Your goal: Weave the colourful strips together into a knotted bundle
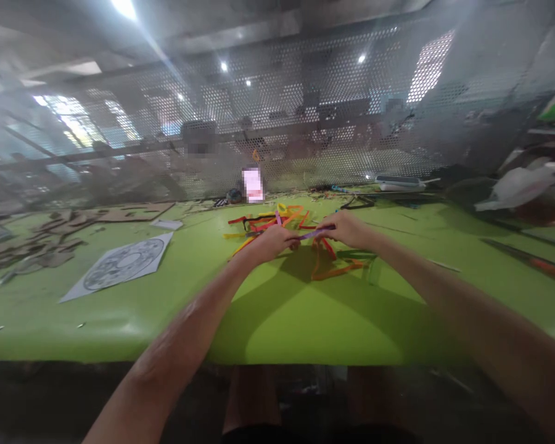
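A short purple strip (309, 235) stretches between my two hands, above the green table. My left hand (276, 242) pinches its left end, fingers closed. The other end is held in the closed fingers of my right hand (345, 230). Behind and under the hands lies a loose pile of coloured strips, with red, yellow, pink and black ones at the back. An orange strip (335, 272) bends across the table below my right hand, beside a green strip.
The green table (176, 333) carries a sheet with a round printed pattern (124, 262) and brown cardboard scraps (115, 213) at left. A lit phone (253, 184) stands near the perforated screen. A plastic bag (527, 188) and a long orange-handled tool (548, 266) are at right.
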{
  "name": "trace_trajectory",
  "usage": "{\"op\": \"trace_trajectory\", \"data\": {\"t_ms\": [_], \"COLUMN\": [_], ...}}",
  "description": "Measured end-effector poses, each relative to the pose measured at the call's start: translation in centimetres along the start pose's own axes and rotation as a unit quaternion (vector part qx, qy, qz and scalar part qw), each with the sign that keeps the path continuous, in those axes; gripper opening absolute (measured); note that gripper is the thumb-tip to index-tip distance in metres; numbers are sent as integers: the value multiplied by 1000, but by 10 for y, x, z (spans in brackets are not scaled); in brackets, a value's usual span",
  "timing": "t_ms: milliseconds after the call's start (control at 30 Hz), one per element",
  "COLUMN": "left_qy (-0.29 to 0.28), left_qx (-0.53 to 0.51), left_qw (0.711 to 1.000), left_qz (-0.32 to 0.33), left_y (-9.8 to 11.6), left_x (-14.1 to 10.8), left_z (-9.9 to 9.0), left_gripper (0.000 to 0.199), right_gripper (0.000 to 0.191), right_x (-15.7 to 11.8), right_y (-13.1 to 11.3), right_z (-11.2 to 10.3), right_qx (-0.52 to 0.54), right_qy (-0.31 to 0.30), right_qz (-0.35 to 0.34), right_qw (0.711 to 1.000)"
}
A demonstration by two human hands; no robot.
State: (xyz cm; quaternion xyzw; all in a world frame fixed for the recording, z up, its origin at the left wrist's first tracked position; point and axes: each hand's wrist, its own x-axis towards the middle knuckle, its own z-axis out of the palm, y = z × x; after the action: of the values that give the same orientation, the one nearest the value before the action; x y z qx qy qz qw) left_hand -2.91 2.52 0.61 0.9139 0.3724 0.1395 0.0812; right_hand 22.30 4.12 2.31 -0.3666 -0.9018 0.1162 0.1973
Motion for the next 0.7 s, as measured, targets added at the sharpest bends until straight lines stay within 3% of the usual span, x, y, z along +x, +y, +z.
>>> {"op": "trace_trajectory", "data": {"t_ms": [200, 400, 700], "left_qy": [-5, 2, -5], "left_qx": [-5, -7, -62], "left_qw": [1000, 1000, 998], "left_qz": [2, 1, -34], "left_y": [9, 12, 13], "left_x": [0, 0, 2], "left_z": [-1, -1, 2], "left_gripper": [28, 25, 21], "right_gripper": [43, 50, 41], "right_x": [-3, -4, -5], "right_y": [9, 14, 14], "right_z": [-10, -13, -14], "right_qx": [56, 97, 82], "right_qy": [11, 17, 23], "right_qz": [35, 19, -11], "right_qw": [998, 995, 996]}}
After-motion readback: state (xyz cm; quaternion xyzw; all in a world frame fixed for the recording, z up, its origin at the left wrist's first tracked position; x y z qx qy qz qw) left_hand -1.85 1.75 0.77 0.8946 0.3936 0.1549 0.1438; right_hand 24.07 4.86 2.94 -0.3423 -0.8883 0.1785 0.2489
